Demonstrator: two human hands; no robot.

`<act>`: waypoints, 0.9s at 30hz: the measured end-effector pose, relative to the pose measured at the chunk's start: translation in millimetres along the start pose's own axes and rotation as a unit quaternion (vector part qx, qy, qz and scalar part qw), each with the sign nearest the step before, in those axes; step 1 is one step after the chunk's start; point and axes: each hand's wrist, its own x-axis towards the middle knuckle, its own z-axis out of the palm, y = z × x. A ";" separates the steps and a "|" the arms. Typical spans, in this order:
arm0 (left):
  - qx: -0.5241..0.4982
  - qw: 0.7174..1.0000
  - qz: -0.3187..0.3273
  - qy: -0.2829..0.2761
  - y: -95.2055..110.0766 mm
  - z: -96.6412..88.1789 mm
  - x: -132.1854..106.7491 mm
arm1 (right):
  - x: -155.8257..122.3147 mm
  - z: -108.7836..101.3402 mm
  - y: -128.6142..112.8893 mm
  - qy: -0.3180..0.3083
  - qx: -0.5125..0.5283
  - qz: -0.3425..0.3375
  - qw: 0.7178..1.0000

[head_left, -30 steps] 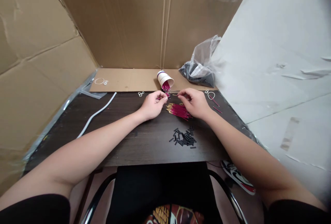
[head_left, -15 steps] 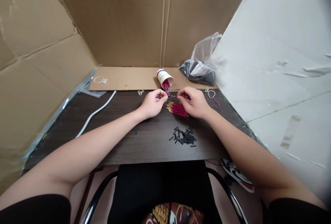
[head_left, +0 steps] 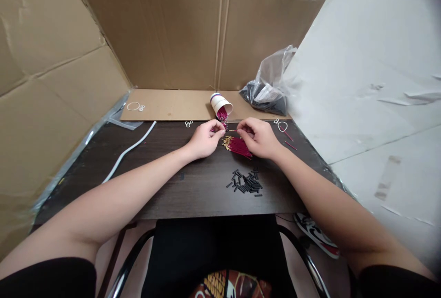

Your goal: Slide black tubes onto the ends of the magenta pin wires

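As right hand (head_left: 257,137) pinched a magenta rod (head_left: 232,130), I judged it light, right-end grip best; left hand (head_left: 205,139) closed, contents unclear.

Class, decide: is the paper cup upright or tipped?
Tipped: the cup has its base toward the back, pink sticks poking from its mouth.

Matt cardboard wall (head_left: 165,27), glossy plastic bag (head_left: 272,70), metallic-tipped sticks (head_left: 239,147)

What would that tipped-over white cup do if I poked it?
The white cup would probably roll or swivel, since it lies on its rounded side. The thin magenta sticks at its mouth might slide out further. It looks like paper, so a hard squeeze could dent it.
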 end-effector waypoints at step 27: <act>0.107 0.994 0.038 -0.014 9.4 2.8 -8.9 | -1.2 2.8 0.4 -0.062 0.002 0.007 0.998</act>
